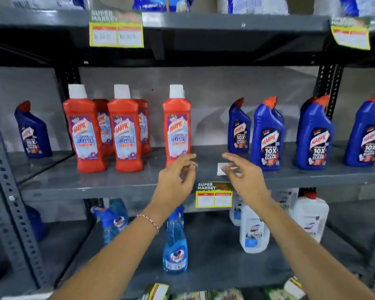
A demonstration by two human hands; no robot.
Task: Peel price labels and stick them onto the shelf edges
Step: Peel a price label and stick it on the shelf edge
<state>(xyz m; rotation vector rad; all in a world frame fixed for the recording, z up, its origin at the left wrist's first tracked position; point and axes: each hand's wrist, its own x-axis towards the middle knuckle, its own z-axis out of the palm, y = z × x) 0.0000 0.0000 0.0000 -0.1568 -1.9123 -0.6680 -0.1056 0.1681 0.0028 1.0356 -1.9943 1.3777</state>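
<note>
A yellow-edged supermarket price label [214, 194] is stuck on the front edge of the middle grey shelf [95, 189]. Just above it a small white slip of paper [220, 171] lies flat on the shelf board. My right hand [244, 177] reaches over that slip with thumb and fingers on or just above it, index finger raised; whether it grips the slip is unclear. My left hand [178, 179] hovers to the left, fingers loosely curled and apart, with nothing clearly in them. Two more labels hang from the upper shelf edge, one at the left [116, 29] and one at the right [351, 33].
Red Harpic bottles [126, 131] stand left of my hands and blue Harpic bottles [268, 135] to the right. On the lower shelf are blue spray bottles [175, 241] and white jugs [254, 230]. More labels [156, 292] lie at the bottom. Perforated steel uprights [11, 191] flank the bay.
</note>
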